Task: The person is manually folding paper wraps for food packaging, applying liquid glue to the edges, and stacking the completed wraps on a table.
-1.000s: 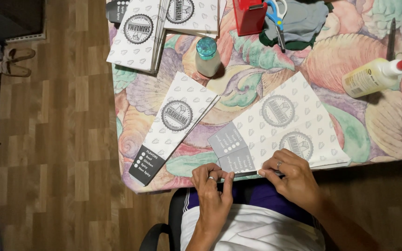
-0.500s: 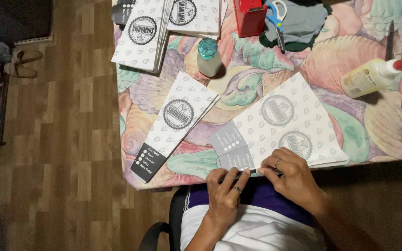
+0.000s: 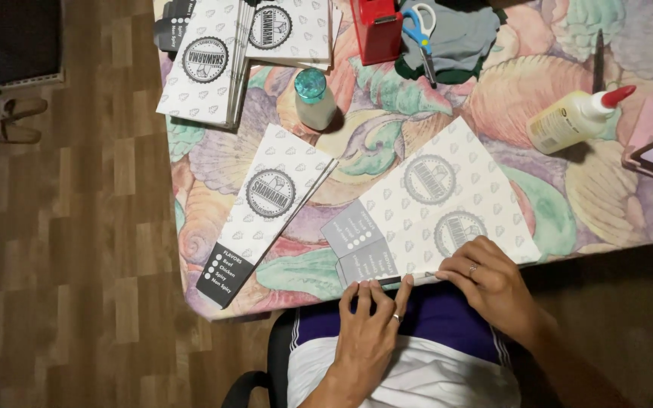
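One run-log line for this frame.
left hand: fingertips on printed sheet near edge | right hand: pressing same edge | table: glue bottle, folded sleeve

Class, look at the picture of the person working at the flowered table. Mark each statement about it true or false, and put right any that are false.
1. Both hands rest on the near edge of the large printed sheet. True: the left hand and right hand press along it.
2. The glue bottle stands upright. False: it lies on its side, red tip pointing right.
3. A stack of printed sleeves lies at the table's far left corner. True.
4. The scissors are in the right hand. False: they lie on grey cloth beside the red box.
5. The small jar has a teal lid. True.
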